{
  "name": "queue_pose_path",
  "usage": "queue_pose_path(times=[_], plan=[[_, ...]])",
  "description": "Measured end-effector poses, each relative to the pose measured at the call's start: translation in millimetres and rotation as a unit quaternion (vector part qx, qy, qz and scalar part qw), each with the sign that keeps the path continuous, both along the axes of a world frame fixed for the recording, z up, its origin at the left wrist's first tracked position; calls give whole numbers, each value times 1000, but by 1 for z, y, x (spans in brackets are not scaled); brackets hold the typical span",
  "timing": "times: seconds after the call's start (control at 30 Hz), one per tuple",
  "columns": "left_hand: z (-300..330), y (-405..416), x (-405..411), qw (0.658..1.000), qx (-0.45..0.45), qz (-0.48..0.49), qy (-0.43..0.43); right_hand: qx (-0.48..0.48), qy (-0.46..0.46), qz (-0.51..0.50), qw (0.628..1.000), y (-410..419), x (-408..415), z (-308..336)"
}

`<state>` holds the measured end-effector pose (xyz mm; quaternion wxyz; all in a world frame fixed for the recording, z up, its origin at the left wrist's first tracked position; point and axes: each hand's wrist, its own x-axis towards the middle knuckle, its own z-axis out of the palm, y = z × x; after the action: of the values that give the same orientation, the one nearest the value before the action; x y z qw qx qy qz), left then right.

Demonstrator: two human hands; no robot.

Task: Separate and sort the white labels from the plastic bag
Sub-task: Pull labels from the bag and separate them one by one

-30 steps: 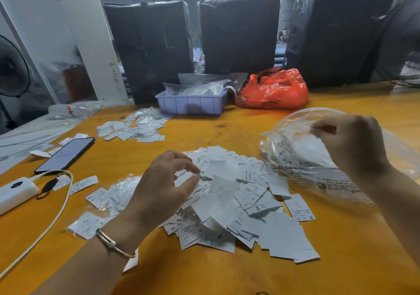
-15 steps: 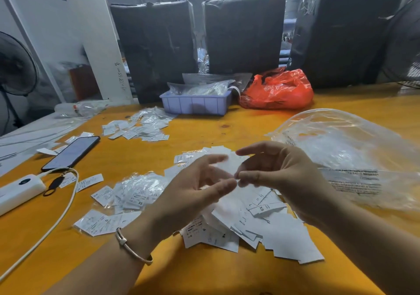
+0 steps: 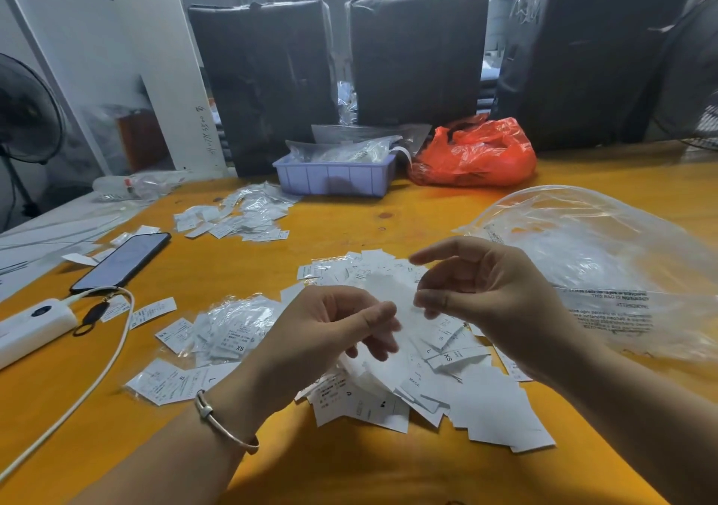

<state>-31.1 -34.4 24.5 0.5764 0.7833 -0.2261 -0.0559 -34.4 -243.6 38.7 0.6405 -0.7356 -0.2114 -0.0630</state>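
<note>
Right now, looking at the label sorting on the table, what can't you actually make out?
- White label between left hand and right hand: motion-blurred, print unreadable, head view.
- Label pile: middle hidden by both hands.
- Clear plastic bag: cut off by the right edge.
- Purple tray: contents hidden under plastic.

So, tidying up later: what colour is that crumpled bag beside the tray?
Orange-red bag, head view.
</note>
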Motion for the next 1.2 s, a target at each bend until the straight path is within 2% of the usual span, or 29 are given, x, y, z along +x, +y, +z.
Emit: queue_pose_path(times=[0.1, 0.23, 0.43, 0.73, 0.93, 1.03, 1.2], plan=[[1, 0, 0, 1000, -9, -1, 1, -35, -13, 17, 999, 2, -1, -1], [3, 2, -2, 999, -36, 16, -16, -73, 20, 62, 995, 3, -4, -1], [2, 1, 0, 998, -40, 46, -18, -18, 41, 42, 998, 3, -5, 0], [3, 1, -1, 999, -7, -32, 40, -67, 9, 53, 996, 3, -5, 1], [3, 4, 2, 997, -57, 18, 41, 7, 30, 30, 999, 2, 0, -3], [2, 4, 2, 999, -34, 9, 34, 23, 33, 36, 999, 2, 0, -4], [5, 3, 0, 999, -6, -21, 38, -23, 31, 75, 996, -1, -1, -1]])
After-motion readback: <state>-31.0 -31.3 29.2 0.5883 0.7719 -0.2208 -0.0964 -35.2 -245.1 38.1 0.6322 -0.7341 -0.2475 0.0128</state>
